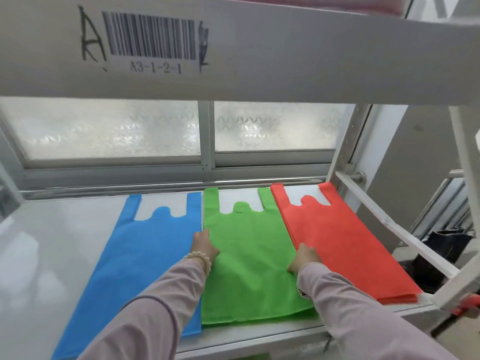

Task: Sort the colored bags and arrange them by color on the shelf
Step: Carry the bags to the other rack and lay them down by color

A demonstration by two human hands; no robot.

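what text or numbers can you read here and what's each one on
"A3-1-2-1": printed under the barcode on the shelf beam.
"A": handwritten left of the barcode.
Handwritten mark right of the barcode: unreadable.
Sleeve patch: too small to read.

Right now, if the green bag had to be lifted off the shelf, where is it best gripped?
Probably its near bottom edge, pinched from the front. The green bag lies flat, the blue bag and red bag crowd its long sides, and its handles lie at the far end.
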